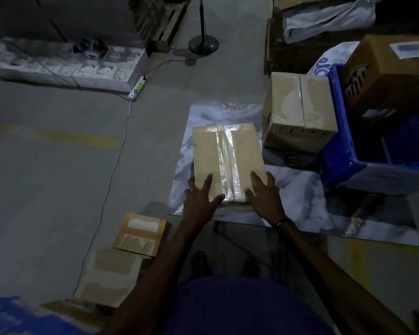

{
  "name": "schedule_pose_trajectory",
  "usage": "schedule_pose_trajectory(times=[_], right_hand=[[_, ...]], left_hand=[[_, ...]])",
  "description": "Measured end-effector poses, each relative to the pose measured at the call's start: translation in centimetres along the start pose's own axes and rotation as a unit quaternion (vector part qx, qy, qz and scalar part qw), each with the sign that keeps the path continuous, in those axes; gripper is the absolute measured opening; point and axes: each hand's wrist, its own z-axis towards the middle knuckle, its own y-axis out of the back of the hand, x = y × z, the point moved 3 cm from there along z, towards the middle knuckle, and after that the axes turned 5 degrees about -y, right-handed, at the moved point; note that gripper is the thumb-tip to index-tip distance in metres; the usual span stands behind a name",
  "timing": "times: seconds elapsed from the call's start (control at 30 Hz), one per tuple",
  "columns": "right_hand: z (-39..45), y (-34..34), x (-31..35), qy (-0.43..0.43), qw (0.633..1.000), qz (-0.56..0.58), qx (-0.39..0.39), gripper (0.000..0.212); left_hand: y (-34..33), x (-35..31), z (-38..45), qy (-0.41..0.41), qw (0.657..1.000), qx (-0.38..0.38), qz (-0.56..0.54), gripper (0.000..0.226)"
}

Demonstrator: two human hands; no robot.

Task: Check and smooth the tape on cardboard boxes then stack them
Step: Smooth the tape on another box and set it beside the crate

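A flat cardboard box (213, 155) lies on a marble-patterned table top (300, 201), with a strip of clear tape (228, 160) running down its middle. My left hand (202, 197) rests on the box's near left corner, fingers spread and thumb lying toward the tape. On the near right corner sits my right hand (263, 193), fingers spread flat over the top and side. Both hands press on the box without lifting it.
A second taped box (298, 110) stands at the table's far right, beside a blue crate (344, 165) holding a larger box (392, 76). Two boxes (138, 234) sit stacked on the floor at my left. A power strip (137, 89) and its cable cross the floor.
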Motion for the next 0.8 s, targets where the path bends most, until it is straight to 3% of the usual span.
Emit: schedule_pose_trajectory(times=[0.27,0.63,0.8], right_hand=[[-0.3,-0.1,2.4,0.026,0.997,-0.073,-0.022,0.053],[6.0,0.8,5.2,0.094,0.988,-0.122,0.035,0.052],[6.7,0.9,6.0,0.079,0.982,-0.17,0.037,0.049]], left_hand=[[-1.2,-0.6,1.9,-0.077,0.991,-0.038,0.098,0.078],[-0.3,-1.8,8.9,-0.095,0.983,0.069,0.143,0.098],[-0.2,-2.0,9.6,-0.098,0.981,0.051,0.159,0.096]])
